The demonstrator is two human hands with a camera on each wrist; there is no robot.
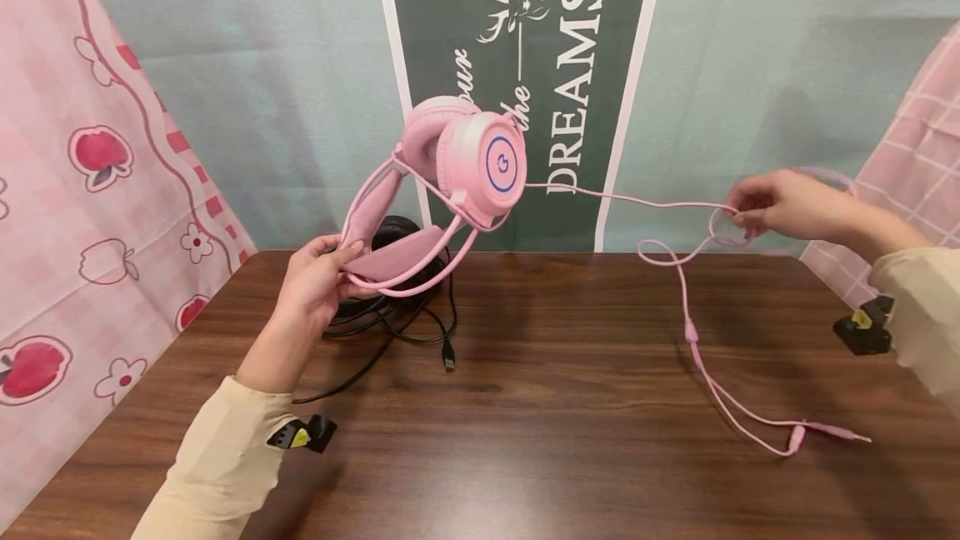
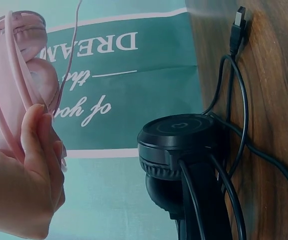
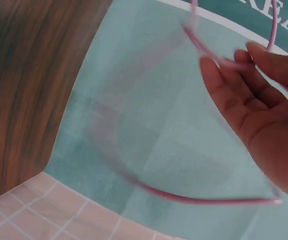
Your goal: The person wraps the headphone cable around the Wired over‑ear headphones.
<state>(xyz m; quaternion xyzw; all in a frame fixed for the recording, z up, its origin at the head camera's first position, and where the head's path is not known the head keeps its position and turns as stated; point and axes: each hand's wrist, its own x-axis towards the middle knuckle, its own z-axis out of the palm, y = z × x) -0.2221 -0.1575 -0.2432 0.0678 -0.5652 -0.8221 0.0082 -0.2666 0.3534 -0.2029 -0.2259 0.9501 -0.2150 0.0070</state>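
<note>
Pink headphones (image 1: 480, 182), hanging in the air above the far left part of the surface (image 1: 540, 407), tilting with 2 ear cups (image 1: 465, 152) up and the headband (image 1: 405, 258) down. Clamping on that headband with the left hand (image 1: 311, 282), pressing the thumb across the front and tucking the fingers behind. Showing off a blue ring (image 1: 489, 163) on the nearer ear cup, too!

Now over to the right hand (image 1: 795, 202): pinching the pink cable (image 1: 684, 298) between thumb and fingers, well apart from the headphones. Running nearly straight between ear cup and fingers, then looping and blurring beside the right hand. Dangling lower down, splitting at a pink joint (image 1: 691, 332) and ending in 2 pink ends (image 1: 797, 438), 1 with a metal tip (image 1: 864, 439).

Spotting a black headset (image 2: 176, 142) behind, resting on the surface beside a black cable (image 2: 274, 165) and a USB plug (image 2: 237, 32). Catching white lettering (image 1: 573, 90) on the cloth backdrop (image 1: 750, 65).
</note>
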